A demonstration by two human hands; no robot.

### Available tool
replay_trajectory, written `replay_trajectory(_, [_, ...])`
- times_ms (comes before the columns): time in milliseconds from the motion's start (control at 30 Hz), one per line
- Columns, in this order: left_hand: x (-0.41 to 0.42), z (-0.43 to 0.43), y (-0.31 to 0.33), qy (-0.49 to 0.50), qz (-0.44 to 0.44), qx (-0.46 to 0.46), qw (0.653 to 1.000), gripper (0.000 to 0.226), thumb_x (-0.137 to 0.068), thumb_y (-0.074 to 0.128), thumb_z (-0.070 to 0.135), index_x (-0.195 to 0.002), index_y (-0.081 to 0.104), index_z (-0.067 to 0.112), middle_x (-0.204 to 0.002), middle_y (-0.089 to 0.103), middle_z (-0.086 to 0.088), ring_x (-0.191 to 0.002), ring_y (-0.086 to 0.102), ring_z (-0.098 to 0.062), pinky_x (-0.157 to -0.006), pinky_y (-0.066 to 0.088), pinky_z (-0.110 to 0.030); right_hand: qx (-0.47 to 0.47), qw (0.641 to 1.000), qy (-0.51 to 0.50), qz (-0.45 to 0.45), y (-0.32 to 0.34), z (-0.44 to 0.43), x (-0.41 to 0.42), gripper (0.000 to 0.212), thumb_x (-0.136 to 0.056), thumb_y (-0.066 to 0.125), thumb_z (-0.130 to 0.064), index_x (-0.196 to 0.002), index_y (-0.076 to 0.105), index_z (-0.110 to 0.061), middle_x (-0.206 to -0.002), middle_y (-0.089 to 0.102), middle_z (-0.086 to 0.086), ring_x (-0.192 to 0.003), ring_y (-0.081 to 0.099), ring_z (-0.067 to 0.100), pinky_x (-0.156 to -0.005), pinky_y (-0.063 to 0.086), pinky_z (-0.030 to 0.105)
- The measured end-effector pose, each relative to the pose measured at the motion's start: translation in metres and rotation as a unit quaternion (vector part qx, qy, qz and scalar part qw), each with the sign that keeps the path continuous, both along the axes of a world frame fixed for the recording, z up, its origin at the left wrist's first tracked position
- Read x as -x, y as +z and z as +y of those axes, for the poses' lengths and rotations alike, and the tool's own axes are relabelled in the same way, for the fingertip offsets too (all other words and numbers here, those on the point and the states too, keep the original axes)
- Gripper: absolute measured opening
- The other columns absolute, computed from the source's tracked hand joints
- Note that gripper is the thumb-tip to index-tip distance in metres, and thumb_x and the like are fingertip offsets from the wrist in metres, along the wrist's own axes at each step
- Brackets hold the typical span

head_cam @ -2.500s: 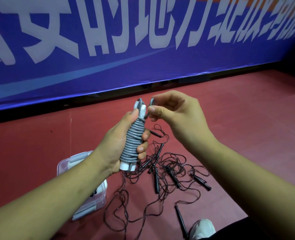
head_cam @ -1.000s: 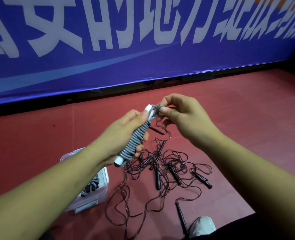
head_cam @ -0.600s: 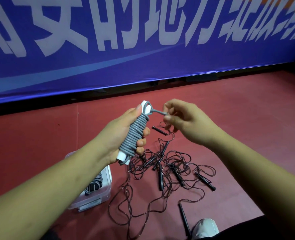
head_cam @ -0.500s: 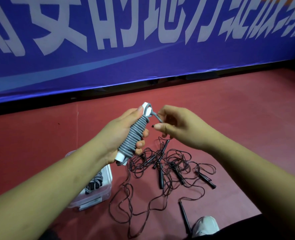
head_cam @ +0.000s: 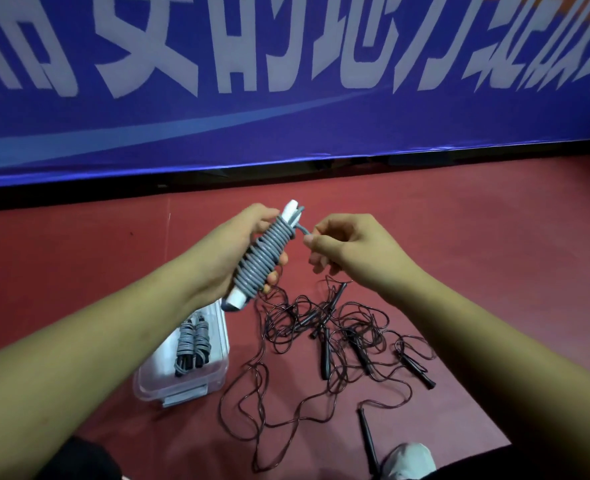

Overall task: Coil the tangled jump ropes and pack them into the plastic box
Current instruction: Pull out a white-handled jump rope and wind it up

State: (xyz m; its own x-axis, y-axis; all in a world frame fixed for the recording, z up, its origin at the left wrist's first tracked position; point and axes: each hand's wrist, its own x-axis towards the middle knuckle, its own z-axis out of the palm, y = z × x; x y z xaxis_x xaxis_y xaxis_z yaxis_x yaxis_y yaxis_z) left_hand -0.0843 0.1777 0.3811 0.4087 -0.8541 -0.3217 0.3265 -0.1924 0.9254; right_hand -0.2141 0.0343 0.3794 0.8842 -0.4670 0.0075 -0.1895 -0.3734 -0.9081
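Grey jump rope [head_cam: 264,261], coiled round its white handles, clamped in left grip [head_cam: 224,258] | right grip [head_cam: 352,251] pinches its loose end just beside | plastic box [head_cam: 182,391] below left grip, two coils [head_cam: 191,344] inside | black ropes [head_cam: 338,327] tangled below right grip.

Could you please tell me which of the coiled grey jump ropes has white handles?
The grey rope gripped by the left hand: its handles are white. The two coiled ropes in the plastic box have dark ends.
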Motion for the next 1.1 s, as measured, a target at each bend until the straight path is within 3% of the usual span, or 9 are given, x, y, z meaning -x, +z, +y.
replay_trajectory(100, [-0.008, 0.004, 0.002, -0.005, 0.052, 0.025, 0.998, 0.029, -0.095, 0.036, 0.013, -0.116, 0.05, 0.0, -0.082, 0.052, -0.015, -0.066, 0.051, -0.024, -0.064, 0.047, -0.036, -0.028, 0.999, -0.015, 0.01, 0.001, 0.01, -0.02, 0.039, -0.097, 0.056, -0.045, -0.091, 0.072, -0.009, -0.087, 0.07, 0.002, -0.074, 0.066, 0.01, -0.069, 0.055, 0.035])
replay_trajectory(200, [-0.025, 0.009, -0.003, 0.0, -0.042, -0.004, 0.999, 0.023, -0.099, 0.041, 0.001, -0.115, 0.057, -0.003, -0.084, 0.056, -0.014, -0.067, 0.058, -0.017, -0.06, 0.052, -0.029, -0.094, 0.995, -0.015, 0.017, -0.004, 0.013, -0.046, 0.05, -0.092, 0.059, -0.055, -0.094, 0.074, -0.007, -0.096, 0.072, 0.006, -0.076, 0.066, 0.015, -0.072, 0.058, 0.039])
replay_trajectory(433, [-0.093, 0.045, -0.027, -0.042, -0.262, -0.106, 0.958, 0.028, -0.092, 0.066, 0.02, -0.12, 0.065, 0.024, -0.109, 0.073, -0.003, -0.104, 0.069, -0.016, -0.086, 0.055, -0.027, -0.215, 0.976, 0.002, 0.034, -0.042, 0.046, -0.122, 0.037, -0.09, 0.072, -0.023, -0.104, 0.069, 0.011, -0.084, 0.068, 0.019, -0.066, 0.063, 0.022, -0.063, 0.055, 0.031])
replay_trajectory(600, [-0.147, 0.072, -0.061, -0.056, -0.219, -0.14, 0.964, 0.095, -0.068, 0.086, 0.03, -0.15, 0.037, 0.019, -0.13, 0.06, -0.007, -0.112, 0.066, -0.016, -0.094, 0.054, -0.028, -0.25, 0.966, -0.005, 0.062, -0.076, 0.063, -0.177, 0.035, -0.091, 0.069, -0.016, -0.107, 0.066, 0.015, -0.072, 0.068, 0.013, -0.059, 0.065, 0.019, -0.064, 0.06, 0.033])
replay_trajectory(667, [-0.164, 0.087, -0.08, -0.091, -0.257, -0.16, 0.949, 0.118, -0.059, 0.093, 0.04, -0.154, 0.023, 0.03, -0.135, 0.052, 0.003, -0.104, 0.07, -0.014, -0.093, 0.053, -0.029, -0.27, 0.96, -0.007, 0.08, -0.095, 0.064, -0.197, 0.04, -0.09, 0.07, -0.016, -0.114, 0.062, 0.014, -0.08, 0.069, 0.017, -0.069, 0.068, 0.024, -0.072, 0.062, 0.039])
replay_trajectory(767, [-0.177, 0.108, -0.122, -0.148, -0.253, -0.156, 0.943, 0.105, -0.067, 0.091, 0.023, -0.142, 0.023, 0.051, -0.131, 0.052, 0.001, -0.085, 0.071, -0.011, -0.081, 0.058, -0.033, -0.295, 0.949, -0.024, 0.111, -0.13, 0.067, -0.221, 0.04, -0.091, 0.07, -0.017, -0.113, 0.061, 0.015, -0.087, 0.065, 0.021, -0.079, 0.065, 0.031, -0.085, 0.06, 0.048])
replay_trajectory(867, [-0.181, 0.126, -0.176, -0.135, -0.317, -0.137, 0.929, 0.099, -0.074, 0.086, 0.011, -0.129, 0.025, 0.066, -0.113, 0.059, 0.004, -0.076, 0.066, -0.01, -0.074, 0.057, -0.03, -0.291, 0.946, -0.027, 0.144, -0.172, 0.079, -0.24, 0.018, -0.092, 0.068, -0.015, -0.094, 0.062, 0.002, -0.084, 0.063, 0.019, -0.069, 0.064, 0.025, -0.071, 0.061, 0.038])
replay_trajectory(933, [-0.18, 0.133, -0.212, -0.085, -0.365, -0.148, 0.915, 0.094, -0.073, 0.086, 0.014, -0.132, 0.028, 0.057, -0.1, 0.062, 0.005, -0.079, 0.063, -0.013, -0.078, 0.056, -0.032, -0.283, 0.944, -0.035, 0.168, -0.204, 0.092, -0.249, 0.018, -0.092, 0.068, -0.015, -0.094, 0.063, 0.002, -0.082, 0.065, 0.018, -0.064, 0.065, 0.022, -0.065, 0.061, 0.035])
replay_trajectory(1100, [-0.177, 0.139, -0.29, -0.051, -0.335, -0.195, 0.92, 0.091, -0.071, 0.086, 0.017, -0.147, 0.036, 0.025, -0.096, 0.059, 0.004, -0.08, 0.064, -0.017, -0.078, 0.054, -0.033, -0.274, 0.934, -0.079, 0.215, -0.284, 0.116, -0.266, 0.025, -0.086, 0.072, -0.018, -0.095, 0.066, 0.004, -0.095, 0.069, 0.033, -0.076, 0.064, 0.032, -0.083, 0.055, 0.062])
